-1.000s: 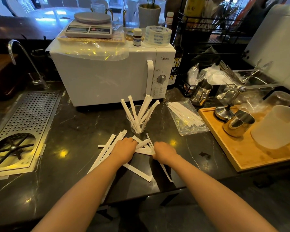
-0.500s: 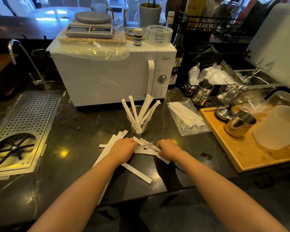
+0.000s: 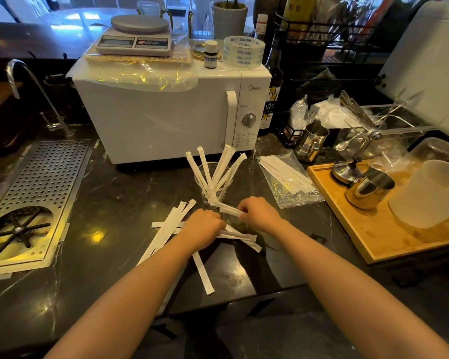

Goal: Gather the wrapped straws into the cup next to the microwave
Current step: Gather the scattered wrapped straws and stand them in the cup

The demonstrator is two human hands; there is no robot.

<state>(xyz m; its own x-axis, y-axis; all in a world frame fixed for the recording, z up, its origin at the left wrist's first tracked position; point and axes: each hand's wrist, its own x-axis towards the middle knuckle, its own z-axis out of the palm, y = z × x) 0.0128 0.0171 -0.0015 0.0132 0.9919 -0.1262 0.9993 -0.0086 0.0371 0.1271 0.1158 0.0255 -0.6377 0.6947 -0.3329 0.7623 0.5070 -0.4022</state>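
Observation:
A clear cup [image 3: 214, 177] stands on the dark counter in front of the white microwave [image 3: 166, 117], with several paper-wrapped straws [image 3: 219, 167] leaning in it. More wrapped straws [image 3: 170, 226] lie loose on the counter below the cup. My right hand [image 3: 257, 213] pinches one wrapped straw [image 3: 227, 209] and holds it just above the counter, near the cup's base. My left hand [image 3: 205, 229] rests on the pile, its fingers closed over a few straws [image 3: 240, 237] that stick out to the right.
A clear bag of more straws [image 3: 287, 180] lies right of the cup. A wooden tray [image 3: 373, 244] with steel jugs and a white pitcher stands at the right. A perforated steel drain [image 3: 34, 198] and a tap are at the left. The counter's front edge runs just below the pile.
My right hand has lifted one straw off the pile and moved up toward the cup. My left hand has slid a little to the right over the loose straws.

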